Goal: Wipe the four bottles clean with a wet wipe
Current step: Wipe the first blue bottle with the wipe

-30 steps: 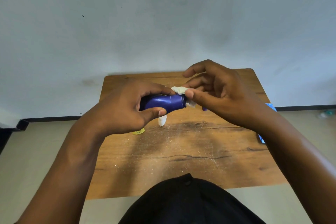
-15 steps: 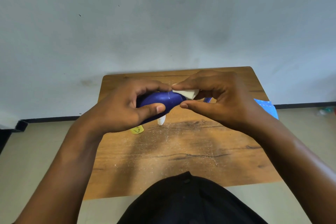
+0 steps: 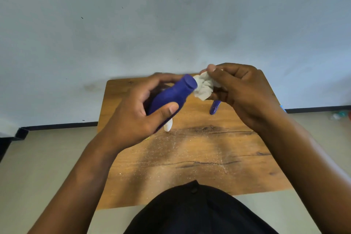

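We see our left hand (image 3: pixel 138 118) raised over the tabletop (image 3: pixel 199 156), its grip closed round a dark blue bottle (image 3: pixel 171 97): the thumb lies across the near side of the body and the fingers curl round the far side. The bottle is tilted, its flat end pointing up and to the right, clear of the wood. Under this hand a small white bottle (image 3: pixel 168 126) lies on the tabletop, only its lower end showing, and a sliver of something yellow peeks out beside the palm, too hidden for us to name.

Touching the flat end of the dark blue bottle is the crumpled white wet wipe (image 3: pixel 204 88). Our right hand (image 3: pixel 245 93) has its grip closed on that wipe, pinching it between thumb and bent fingers, the wad bunched against the rim of the bottle's end.

Below the right hand, a second dark blue bottle (image 3: pixel 214 107) lies on the tabletop, mostly covered by the fingers. At the right edge of the tabletop a bit of light blue (image 3: pixel 283 108) shows behind the wrist. Pale dust speckles the wood in the middle.
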Available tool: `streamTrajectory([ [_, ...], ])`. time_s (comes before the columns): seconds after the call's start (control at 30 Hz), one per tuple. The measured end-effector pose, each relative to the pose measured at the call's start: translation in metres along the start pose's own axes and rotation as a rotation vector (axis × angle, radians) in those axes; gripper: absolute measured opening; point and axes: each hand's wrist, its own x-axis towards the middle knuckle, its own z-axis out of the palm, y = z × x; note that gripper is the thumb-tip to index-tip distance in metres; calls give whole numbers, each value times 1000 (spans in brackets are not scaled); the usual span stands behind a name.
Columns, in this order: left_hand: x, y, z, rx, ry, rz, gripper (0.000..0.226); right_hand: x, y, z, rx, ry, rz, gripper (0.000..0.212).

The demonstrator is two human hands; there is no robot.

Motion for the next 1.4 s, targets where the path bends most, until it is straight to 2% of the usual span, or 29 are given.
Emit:
streamTrajectory([
  [0.07,0,0,2,-250,37,-20,52,0,4,2,83,71,37,21],
  [0.13,0,0,4,-490,55,-56,50,-4,10,9,105,72,21,18],
  [0.23,1,0,6,-827,67,-113,40,-15,13,28,87,12,-72,23],
  [0.37,5,1,12,-1127,45,-137,35,-25,10,51,-25,-129,-221,30],
  [0.5,8,-5,8,-1226,85,-166,37,-23,15,56,-101,-193,-213,33],
  [0.73,10,-31,3,-1329,300,-286,43,-31,40,40,-117,-271,-51,34],
  [0.8,9,-36,6,-1306,296,-287,42,-28,42,40,-109,-257,-18,33],
  [0.93,8,-30,23,-1235,184,-284,42,-14,32,46,6,-211,26,35],
  [1.0,9,-28,26,-1254,192,-265,38,-10,28,49,56,-217,38,35],
  [1.1,13,-34,15,-1359,342,-269,35,-12,33,50,40,-233,34,35],
  [1.2,17,-44,-3,-1627,553,-323,28,-19,45,44,40,-249,59,32],
  [1.3,21,-48,-13,-1697,781,-416,14,-22,51,43,97,-162,49,28],
  [1.4,19,-57,-9,-1731,814,-529,38,-19,45,49,155,27,-30,23],
])
